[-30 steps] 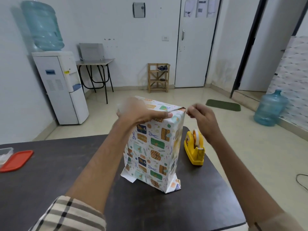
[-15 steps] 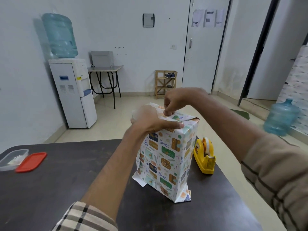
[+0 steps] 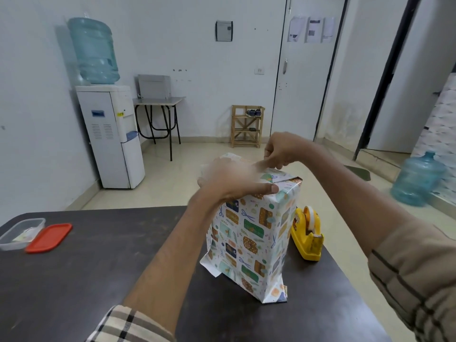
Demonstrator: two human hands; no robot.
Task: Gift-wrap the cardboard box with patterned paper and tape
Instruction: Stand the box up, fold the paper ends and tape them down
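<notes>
Patterned-paper-wrapped cardboard box (image 3: 251, 233) is standing upright on dark table (image 3: 98, 280). Right hand (image 3: 283, 150), a second ago at its 3 o'clock above yellow plastic tape dispenser (image 3: 307, 233), is now pinching at top seam, fingers bunched; tape indiscernible. Left hand (image 3: 232, 178) is pressing flaps, fingers laid flat. Top likely being taped.

The person is wearing a checked shirt in beige. The left sleeve (image 3: 128, 324) is showing at the bottom edge of the view, its end crossed by broad cream, brown and black bands with thin white lines between them. The right sleeve (image 3: 417, 280) is showing more cloth: a tan ground ruled by thin dark lines into large squares, wrinkling in soft folds. Both sleeves are ending well short of the wrists, leaving the forearms bare down to the left grip (image 3: 229, 178) and the right grip (image 3: 283, 150)
</notes>
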